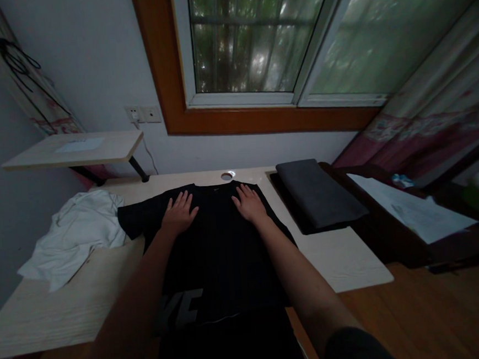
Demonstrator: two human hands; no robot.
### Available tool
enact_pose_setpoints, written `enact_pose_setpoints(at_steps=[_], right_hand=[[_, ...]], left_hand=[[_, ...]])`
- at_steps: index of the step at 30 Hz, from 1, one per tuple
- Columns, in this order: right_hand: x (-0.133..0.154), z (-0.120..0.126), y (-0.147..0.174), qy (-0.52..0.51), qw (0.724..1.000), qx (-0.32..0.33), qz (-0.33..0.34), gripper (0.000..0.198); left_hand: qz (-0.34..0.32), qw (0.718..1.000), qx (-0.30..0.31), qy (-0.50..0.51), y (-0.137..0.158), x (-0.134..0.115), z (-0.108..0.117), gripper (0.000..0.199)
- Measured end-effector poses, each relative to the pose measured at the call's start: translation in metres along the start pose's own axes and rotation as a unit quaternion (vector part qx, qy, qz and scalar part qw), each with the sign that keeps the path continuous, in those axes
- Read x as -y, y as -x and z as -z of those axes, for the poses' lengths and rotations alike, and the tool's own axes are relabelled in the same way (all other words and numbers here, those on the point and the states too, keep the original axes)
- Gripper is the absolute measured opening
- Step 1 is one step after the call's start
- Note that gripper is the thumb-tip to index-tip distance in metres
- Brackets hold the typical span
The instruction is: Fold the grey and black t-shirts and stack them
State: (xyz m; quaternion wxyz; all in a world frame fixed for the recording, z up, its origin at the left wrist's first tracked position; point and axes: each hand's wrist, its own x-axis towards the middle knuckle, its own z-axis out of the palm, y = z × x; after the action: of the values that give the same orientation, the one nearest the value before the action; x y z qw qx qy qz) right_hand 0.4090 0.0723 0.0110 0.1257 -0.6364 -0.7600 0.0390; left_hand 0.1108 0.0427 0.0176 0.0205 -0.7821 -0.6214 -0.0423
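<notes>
A black T-shirt (220, 247) lies spread on the light wooden desk (107, 295), its collar toward the wall. One sleeve sticks out to the left; on the right side no sleeve shows spread out. Grey lettering is visible low on the shirt at the left. My left hand (178, 213) rests flat on the upper left of the shirt, fingers stretched and thumb apart. Flat on the upper right, near the collar, is my right hand (248, 202) with its fingers extended. Neither hand grips the cloth.
Left of the shirt is a crumpled white cloth (81, 228), below a raised shelf (71, 148). Dark grey folded fabric (319, 192) lies at the desk's right. Papers (407, 205) rest on a dark surface farther right. A window (266, 44) and wall sockets (143, 114) are behind.
</notes>
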Motion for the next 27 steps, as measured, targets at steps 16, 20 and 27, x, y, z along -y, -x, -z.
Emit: enact_pose_setpoints(at_steps=[16, 20, 27], right_hand=[[-0.031, 0.002, 0.014, 0.011, 0.999, -0.034, 0.039, 0.058], [-0.031, 0.003, 0.016, 0.007, 0.999, -0.032, 0.043, 0.057], [-0.037, 0.007, 0.02, 0.008, 0.999, -0.029, 0.035, 0.059]], left_hand=[[0.069, 0.996, -0.057, -0.005, 0.019, 0.035, -0.006, 0.058], [0.063, 0.996, -0.069, -0.005, 0.026, 0.036, -0.006, 0.057], [0.083, 0.995, -0.058, -0.007, 0.034, 0.036, -0.003, 0.06]])
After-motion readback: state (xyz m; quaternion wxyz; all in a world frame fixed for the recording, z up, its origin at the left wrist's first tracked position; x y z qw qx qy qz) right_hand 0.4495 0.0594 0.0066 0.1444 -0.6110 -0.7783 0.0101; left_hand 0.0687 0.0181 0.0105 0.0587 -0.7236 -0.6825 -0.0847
